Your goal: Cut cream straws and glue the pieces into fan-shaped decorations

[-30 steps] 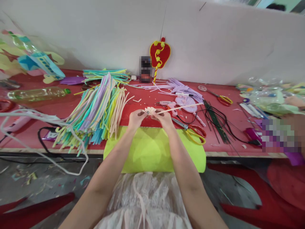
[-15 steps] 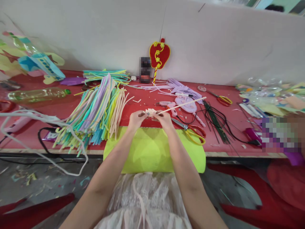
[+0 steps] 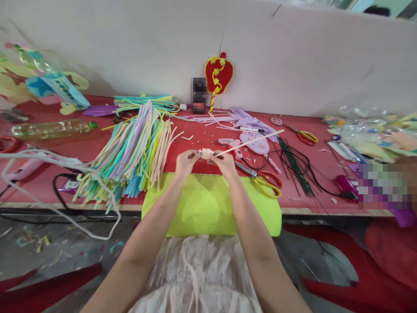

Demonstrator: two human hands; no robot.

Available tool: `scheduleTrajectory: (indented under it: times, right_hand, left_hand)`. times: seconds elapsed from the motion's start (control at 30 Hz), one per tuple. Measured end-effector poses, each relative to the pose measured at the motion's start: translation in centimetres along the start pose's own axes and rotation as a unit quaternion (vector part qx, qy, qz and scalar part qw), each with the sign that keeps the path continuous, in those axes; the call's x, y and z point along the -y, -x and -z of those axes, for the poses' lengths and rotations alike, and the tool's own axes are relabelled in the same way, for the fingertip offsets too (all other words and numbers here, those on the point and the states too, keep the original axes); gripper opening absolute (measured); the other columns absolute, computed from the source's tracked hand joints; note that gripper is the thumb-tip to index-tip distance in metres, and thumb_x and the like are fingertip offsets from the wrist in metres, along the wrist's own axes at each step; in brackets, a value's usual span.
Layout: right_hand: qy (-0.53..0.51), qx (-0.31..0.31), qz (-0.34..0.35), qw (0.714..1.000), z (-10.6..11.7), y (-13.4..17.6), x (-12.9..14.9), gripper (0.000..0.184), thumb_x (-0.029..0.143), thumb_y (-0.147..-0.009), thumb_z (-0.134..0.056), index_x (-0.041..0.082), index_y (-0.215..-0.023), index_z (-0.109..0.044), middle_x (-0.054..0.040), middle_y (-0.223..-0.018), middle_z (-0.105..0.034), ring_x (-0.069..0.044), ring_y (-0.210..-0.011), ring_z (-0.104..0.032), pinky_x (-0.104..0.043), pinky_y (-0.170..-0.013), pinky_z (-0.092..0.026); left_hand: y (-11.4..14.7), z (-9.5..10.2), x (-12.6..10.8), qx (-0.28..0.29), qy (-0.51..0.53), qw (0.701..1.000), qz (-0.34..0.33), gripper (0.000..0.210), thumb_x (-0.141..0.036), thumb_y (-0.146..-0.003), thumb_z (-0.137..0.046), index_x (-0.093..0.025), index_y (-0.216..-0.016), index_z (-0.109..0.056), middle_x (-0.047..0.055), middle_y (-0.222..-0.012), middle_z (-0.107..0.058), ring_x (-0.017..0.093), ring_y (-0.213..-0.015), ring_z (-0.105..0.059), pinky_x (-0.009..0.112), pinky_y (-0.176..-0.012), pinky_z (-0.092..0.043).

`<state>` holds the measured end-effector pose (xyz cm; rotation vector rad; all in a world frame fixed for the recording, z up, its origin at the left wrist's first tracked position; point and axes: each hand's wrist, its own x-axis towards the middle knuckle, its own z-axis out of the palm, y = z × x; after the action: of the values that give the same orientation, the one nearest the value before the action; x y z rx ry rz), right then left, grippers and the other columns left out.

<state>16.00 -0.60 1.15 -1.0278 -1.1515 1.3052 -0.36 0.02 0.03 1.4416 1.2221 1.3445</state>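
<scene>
My left hand pinches the left side of a small, pale peach bumpy piece that looks made of fuzzy pipe cleaner. At its other side, the fingers of my right hand are closed on a pale pipe cleaner, whose long free end slants up to the right. Fingertips partly cover the small piece, so how the two join is hidden. Below my wrists lies a yellow-green sheet. Scissors with red and yellow handles rest just right of my right hand.
A big bundle of coloured pipe cleaners lies to the left. Behind my hands are a pink glue gun, a purple fuzzy shape and a red heart-like fan. Green stems and a black cable lie right.
The pipe cleaner's free end has shifted slightly up and to the right. My left hand has moved a touch leftward; both hands keep their grip.
</scene>
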Motion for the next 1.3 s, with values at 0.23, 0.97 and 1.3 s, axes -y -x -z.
scheduleTrajectory:
  times: [0.23,0.97,1.3]
  right_hand:
    - [-0.051,-0.042,-0.026,0.998,0.0,-0.3,-0.2,0.041,0.038,-0.058,-0.078,0.018,-0.091,-0.063,-0.0002,-0.073,-0.068,-0.016,-0.066,-0.067,-0.034,-0.072,-0.058]
    - [-0.019,-0.053,-0.022,0.998,0.1,-0.5,-0.3,0.034,0.045,-0.06,-0.075,0.016,-0.073,-0.062,0.0002,-0.063,-0.063,-0.012,-0.056,-0.059,-0.027,-0.058,-0.055]
    - [0.032,-0.022,-0.01,0.999,0.3,-0.2,-0.1,0.037,0.052,-0.063,-0.07,0.017,-0.065,-0.057,0.0029,-0.057,-0.059,-0.009,-0.05,-0.055,-0.022,-0.051,-0.049]
  left_hand:
    - [-0.3,0.0,0.5,-0.009,0.04,0.999,0.031,0.018,-0.03,-0.073,-0.063,-0.015,-0.083,-0.064,0.005,-0.073,-0.069,0.016,-0.066,-0.065,0.027,-0.067,-0.049]
    - [0.5,-0.1,-1.2,0.035,-0.243,0.95,-0.191,0.01,-0.027,-0.078,-0.064,-0.022,-0.085,-0.069,0.004,-0.089,-0.069,0.017,-0.087,-0.062,0.033,-0.084,-0.046]
    - [0.9,-0.3,-1.5,0.111,-0.236,0.929,-0.262,0.01,-0.028,-0.083,-0.058,-0.023,-0.085,-0.067,0.003,-0.088,-0.068,0.016,-0.087,-0.06,0.032,-0.085,-0.044]
